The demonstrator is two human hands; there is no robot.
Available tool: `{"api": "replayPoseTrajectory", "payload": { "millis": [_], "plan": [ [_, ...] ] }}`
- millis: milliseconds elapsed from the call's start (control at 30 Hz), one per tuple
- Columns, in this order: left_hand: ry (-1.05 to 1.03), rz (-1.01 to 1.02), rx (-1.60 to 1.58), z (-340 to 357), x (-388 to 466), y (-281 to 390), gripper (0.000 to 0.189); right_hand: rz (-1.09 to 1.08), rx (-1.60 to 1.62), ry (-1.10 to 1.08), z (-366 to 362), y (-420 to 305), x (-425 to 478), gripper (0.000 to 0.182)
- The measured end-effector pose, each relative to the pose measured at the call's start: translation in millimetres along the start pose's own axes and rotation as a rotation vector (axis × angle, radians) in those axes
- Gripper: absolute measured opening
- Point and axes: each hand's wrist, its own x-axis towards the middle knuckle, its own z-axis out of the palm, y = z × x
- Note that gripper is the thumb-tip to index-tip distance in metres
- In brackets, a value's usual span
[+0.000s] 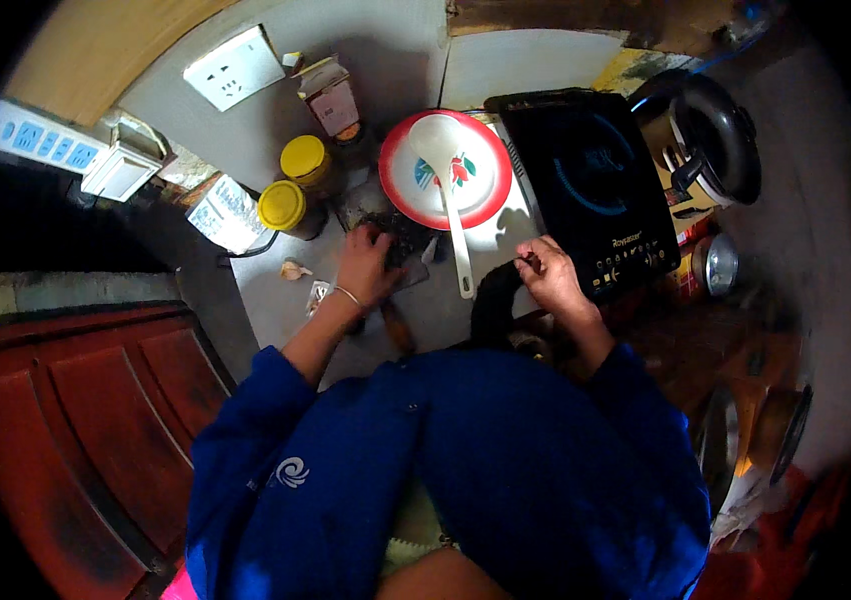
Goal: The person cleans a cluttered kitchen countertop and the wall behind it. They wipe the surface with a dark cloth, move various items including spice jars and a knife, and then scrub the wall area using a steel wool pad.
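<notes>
My left hand [367,264], with a thin bracelet at the wrist, reaches down with curled fingers over dark chopped food [395,226] on the counter. Whether it grips any of that food is hidden. Beneath and beside this hand lies a knife with a broad metal blade [416,274] and a wooden handle [397,327] towards me. My right hand [547,274] hovers near the front left corner of a black induction cooktop [583,180], thumb and fingertips drawn together; anything between them is too small to tell. A white ladle [449,180] rests across a red-rimmed enamel plate [404,196].
Two yellow-lidded jars [282,205] and an opened carton [335,109] stand at the back left. A garlic piece [293,270] and a small packet [318,297] lie on the counter. Right of the cooktop are a black pan [725,139] and a metal can [721,264].
</notes>
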Motion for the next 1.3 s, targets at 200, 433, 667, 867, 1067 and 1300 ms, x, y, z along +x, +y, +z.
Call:
{"api": "replayPoseTrajectory", "payload": {
  "millis": [200,433,667,867,1067,1300],
  "plan": [
    [0.129,-0.099,-0.245,-5,-12,-17,0.028,-0.09,0.142,0.11,-5,-35,17,0.012],
    [0.037,-0.639,-0.618,-84,-42,-6,0.013,0.111,0.67,-0.198,5,-95,11,0.011],
    [0.178,-0.454,-0.904,-104,-51,40,0.018,0.146,0.925,-0.557,60,-155,15,0.047],
    [-0.034,-0.188,-0.68,-107,-45,72,0.019,0.159,0.845,-0.486,62,-160,29,0.025],
    [0.322,-0.205,-0.968,-108,-52,61,0.013,0.229,1.242,-0.314,47,-131,39,0.006],
    [0.959,-0.541,-0.438,-40,-121,-116,0.02,0.202,1.135,0.23,-40,-84,94,0.015]
  ]
}}
